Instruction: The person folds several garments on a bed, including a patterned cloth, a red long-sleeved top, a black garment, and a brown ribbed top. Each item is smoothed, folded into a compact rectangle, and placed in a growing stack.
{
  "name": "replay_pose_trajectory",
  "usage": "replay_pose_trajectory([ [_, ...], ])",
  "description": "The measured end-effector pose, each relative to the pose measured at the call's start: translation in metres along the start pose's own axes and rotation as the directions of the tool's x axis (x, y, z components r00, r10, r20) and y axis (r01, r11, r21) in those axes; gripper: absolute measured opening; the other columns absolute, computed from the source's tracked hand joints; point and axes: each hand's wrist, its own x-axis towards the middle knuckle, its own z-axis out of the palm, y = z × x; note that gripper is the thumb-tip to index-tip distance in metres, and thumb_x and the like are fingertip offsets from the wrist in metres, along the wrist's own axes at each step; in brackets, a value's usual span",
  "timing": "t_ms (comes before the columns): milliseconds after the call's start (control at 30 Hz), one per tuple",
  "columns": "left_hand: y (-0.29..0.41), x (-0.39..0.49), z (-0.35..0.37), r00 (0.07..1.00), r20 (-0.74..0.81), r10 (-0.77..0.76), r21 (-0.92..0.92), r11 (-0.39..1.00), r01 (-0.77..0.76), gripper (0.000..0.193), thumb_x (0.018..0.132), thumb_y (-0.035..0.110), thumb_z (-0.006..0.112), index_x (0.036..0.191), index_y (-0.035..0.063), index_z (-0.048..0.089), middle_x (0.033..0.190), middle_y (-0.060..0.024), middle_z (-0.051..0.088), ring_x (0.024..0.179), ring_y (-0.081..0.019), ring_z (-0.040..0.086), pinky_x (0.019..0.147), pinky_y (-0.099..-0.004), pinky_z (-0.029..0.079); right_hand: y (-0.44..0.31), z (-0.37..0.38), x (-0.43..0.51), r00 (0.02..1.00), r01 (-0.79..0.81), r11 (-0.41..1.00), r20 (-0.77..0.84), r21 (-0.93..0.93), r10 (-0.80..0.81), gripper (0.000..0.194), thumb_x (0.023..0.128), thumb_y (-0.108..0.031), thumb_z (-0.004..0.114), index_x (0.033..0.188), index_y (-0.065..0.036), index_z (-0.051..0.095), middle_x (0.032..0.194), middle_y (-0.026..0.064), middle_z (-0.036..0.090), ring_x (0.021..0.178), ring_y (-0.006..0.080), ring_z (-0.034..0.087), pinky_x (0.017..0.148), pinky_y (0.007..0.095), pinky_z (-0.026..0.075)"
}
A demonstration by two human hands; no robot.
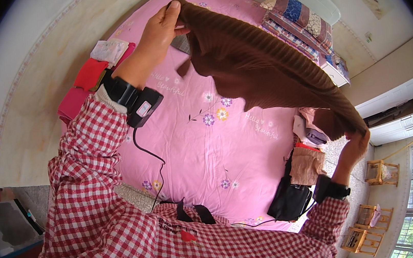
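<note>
A brown ribbed knit garment (255,57) is stretched between my two hands above the bed. My left hand (163,28), up at the top middle, pinches one end between thumb and fingers. The opposite end is gripped by my right hand (354,149), out past the right side of the bed. Loose fabric sags between them in uneven folds, so the garment's full shape cannot be made out. Under it lies a pink floral bedsheet (200,145). Part of a grey item (181,44) shows just below my left hand, mostly hidden.
Folded clothes in red (90,74) and pink (72,103) line the bed's left edge. Black (290,198) and tan clothes (307,165) lie along the right edge. Folded bedding (297,21) is stacked near the headboard. Wooden chairs (382,173) stand by the window. A black cable (162,169) hangs from my left wrist device.
</note>
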Motion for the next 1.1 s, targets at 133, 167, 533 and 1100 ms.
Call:
replay_pose_trajectory([
  [133, -0.038, -0.049, -0.036, 0.968, 0.108, -0.225, -0.219, 0.945, 0.244, 0.048, 0.096, 0.04, 0.045, 0.126, 0.0024, 0.046, 0.12, -0.0072, 0.056, 0.108, -0.019, 0.056, 0.093, -0.0378, 0.047, 0.029, -0.019, -0.077, 0.977, -0.011, 0.949, 0.199, -0.314, 0.077, 0.02, 0.086, -0.005, 0.048, 0.102, -0.002, 0.06, 0.077, 0.0112, 0.064, 0.065, 0.0185, 0.059, 0.062, 0.0311, 0.048],
  [167, -0.056, -0.067, -0.052, 0.935, 0.14, -0.326, -0.224, 0.909, 0.351, 0.048, 0.096, 0.04, 0.045, 0.127, 0.0029, 0.047, 0.122, -0.0073, 0.055, 0.111, -0.0186, 0.055, 0.093, -0.0374, 0.047, 0.04, -0.022, -0.107, 0.934, -0.055, 0.951, 0.321, -0.306, 0.157, 0.02, 0.084, -0.004, 0.05, 0.101, -0.003, 0.06, 0.079, 0.0122, 0.063, 0.066, 0.022, 0.06, 0.064, 0.0336, 0.049],
  [533, -0.223, -0.347, -0.173, 0.546, -0.623, -0.56, 0.576, 0.145, 0.805, 0.045, 0.095, 0.038, 0.041, 0.108, -0.0015, 0.059, 0.104, -0.0235, 0.062, 0.102, -0.041, 0.056, 0.083, -0.0435, 0.044, 0.084, -0.029, -0.386, 0.181, -0.004, 0.922, 0.907, -0.386, 0.381, 0.015, 0.083, -0.015, 0.058, 0.083, 0.0, 0.057, 0.083, 0.0234, 0.059, 0.081, 0.0429, 0.057, 0.069, 0.0469, 0.046],
  [1100, -0.222, -0.495, -0.17, 0.429, -0.424, -0.798, 0.652, 0.061, 0.756, 0.028, 0.083, 0.029, 0.057, 0.085, 0.0005, 0.058, 0.075, -0.0146, 0.06, 0.067, -0.0293, 0.058, 0.058, -0.04, 0.046, 0.142, -0.002, -0.393, -0.18, -0.067, 0.931, 0.922, -0.359, 0.342, 0.023, 0.085, -0.024, 0.052, 0.087, -0.003, 0.061, 0.09, 0.022, 0.062, 0.087, 0.0417, 0.058, 0.075, 0.0478, 0.045],
])
